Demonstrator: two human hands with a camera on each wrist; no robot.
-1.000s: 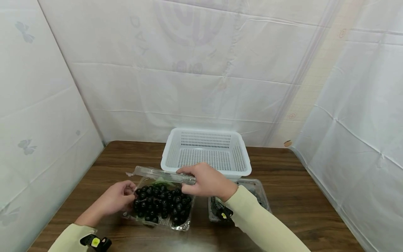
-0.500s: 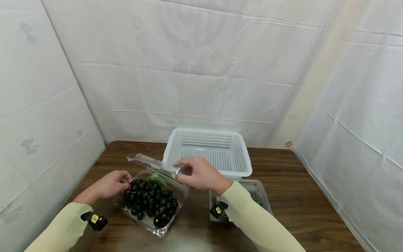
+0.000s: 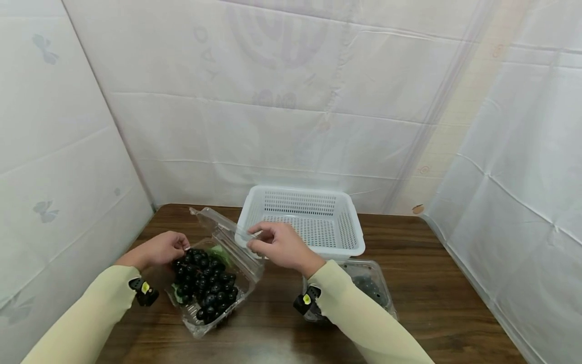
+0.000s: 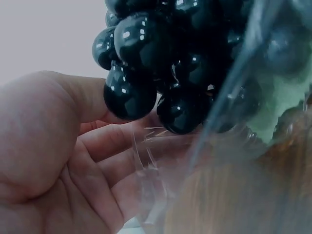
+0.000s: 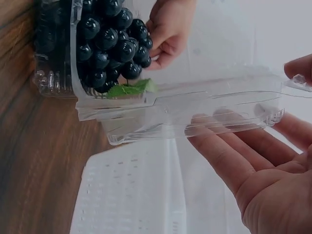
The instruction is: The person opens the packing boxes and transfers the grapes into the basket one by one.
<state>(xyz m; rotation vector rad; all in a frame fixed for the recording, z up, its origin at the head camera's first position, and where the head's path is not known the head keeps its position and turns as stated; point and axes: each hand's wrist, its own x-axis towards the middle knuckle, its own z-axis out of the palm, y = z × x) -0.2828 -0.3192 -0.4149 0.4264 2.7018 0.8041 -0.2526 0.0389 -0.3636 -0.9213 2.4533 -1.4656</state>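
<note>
A clear plastic clamshell box [image 3: 198, 328] sits turned at an angle on the left of the table, its lid raised. Glossy black grapes [image 3: 206, 283] fill it in a bunch, with green leaf [image 5: 129, 89] beside them. My left hand [image 3: 159, 249] grips the box's left edge close to the grapes; its fingertips are partly hidden behind them in the left wrist view. My right hand [image 3: 284, 245] holds the raised clear lid [image 5: 219, 105] by its free end, with several fingers against one face and the thumb near the end tab.
Behind the hands stands a white perforated plastic basket [image 3: 243, 217], close to the lid. Another clear plastic box [image 3: 379, 278] with dark fruit lies under the right forearm. White sheeting [image 3: 273, 126] hangs behind and beside the wooden table [image 3: 432, 283].
The grape box has shifted left and turned on the table, with my left hand moving along with it. Its lid has swung further up and back with my right hand.
</note>
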